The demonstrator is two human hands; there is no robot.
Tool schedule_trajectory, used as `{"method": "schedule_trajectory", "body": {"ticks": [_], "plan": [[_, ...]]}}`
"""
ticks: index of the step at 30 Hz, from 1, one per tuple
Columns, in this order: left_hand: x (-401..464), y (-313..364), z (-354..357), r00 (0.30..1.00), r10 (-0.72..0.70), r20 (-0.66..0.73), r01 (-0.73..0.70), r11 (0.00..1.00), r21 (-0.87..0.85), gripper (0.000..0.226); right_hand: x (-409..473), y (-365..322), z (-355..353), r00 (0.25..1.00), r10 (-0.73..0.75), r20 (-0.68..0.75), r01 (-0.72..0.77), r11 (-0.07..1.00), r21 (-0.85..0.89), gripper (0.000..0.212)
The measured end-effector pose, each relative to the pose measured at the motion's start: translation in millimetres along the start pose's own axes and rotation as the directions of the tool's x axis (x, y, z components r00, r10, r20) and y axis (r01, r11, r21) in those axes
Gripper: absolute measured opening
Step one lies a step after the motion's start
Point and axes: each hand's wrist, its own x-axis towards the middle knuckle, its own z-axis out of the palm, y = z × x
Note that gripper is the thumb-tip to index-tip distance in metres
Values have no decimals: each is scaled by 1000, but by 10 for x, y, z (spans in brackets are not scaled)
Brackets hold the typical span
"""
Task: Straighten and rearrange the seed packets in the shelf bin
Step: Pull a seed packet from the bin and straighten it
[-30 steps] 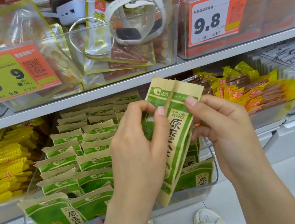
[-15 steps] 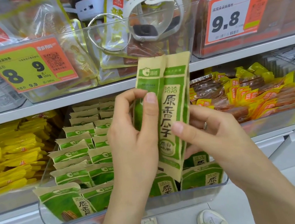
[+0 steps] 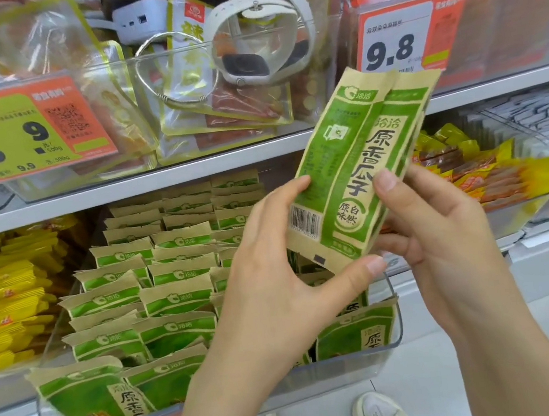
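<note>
A small stack of green and kraft-brown seed packets (image 3: 360, 163) is held up in front of the shelf, tilted with its top to the right. My left hand (image 3: 275, 286) grips its lower left edge, thumb under the bottom. My right hand (image 3: 437, 233) holds its right side, thumb on the front. Below them sits a clear plastic shelf bin (image 3: 349, 370) with several rows of the same seed packets (image 3: 177, 297) standing on end. The bin's right column is partly hidden by my hands.
A bin of yellow snack packs (image 3: 5, 293) sits to the left, and one with yellow and red packs (image 3: 502, 178) to the right. On the upper shelf a clear bin (image 3: 185, 98) holds a white watch and a bangle. Price tags hang on the bin fronts.
The held packets have swung from upright to tilted right. My left hand slid down to their bottom corner, and my right thumb now presses the front lower down.
</note>
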Motion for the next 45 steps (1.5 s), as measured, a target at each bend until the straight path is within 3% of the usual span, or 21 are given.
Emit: {"method": "schedule_trajectory", "body": {"ticks": [2,7,9,12,21,24,27,30,34,38,41,45], "plan": [[4,26,27,999,-40,-7,39,998,-55,76,1,-6,8,1000,-7,26,7,1000,-4,43],[25,39,14,991,-107,83,133,888,-440,53,7,3,-21,995,23,94,-26,999,31,63],[28,32,0,985,-97,142,156,851,-501,49,11,15,-25,993,34,110,-39,998,46,76],[36,13,-30,982,-80,172,164,817,-552,39,22,26,-44,995,33,99,-37,998,41,79],[39,21,-44,970,-51,237,172,835,-522,29,40,69,-50,999,33,38,-32,999,-34,54],[26,11,-49,964,-76,253,202,829,-522,27,37,69,-38,999,26,37,-25,999,-35,55],[26,-26,-56,962,-121,247,237,818,-524,48,26,79,-11,1000,18,26,-16,999,-50,62],[35,-22,-53,968,-79,238,190,850,-492,72,7,97,51,999,16,40,-13,998,-66,70],[55,-22,-73,979,-53,195,140,874,-465,67,-18,108,122,999,6,47,-4,999,-38,72],[30,-17,-150,946,-49,319,186,890,-415,60,-3,64,102,997,-46,-62,44,998,-42,77],[27,-43,-173,920,-53,388,199,917,-346,67,23,32,35,983,-61,-174,59,998,-18,65],[44,-77,-168,904,-53,425,178,949,-261,73,40,15,-20,975,-48,-217,53,998,17,50]]}}
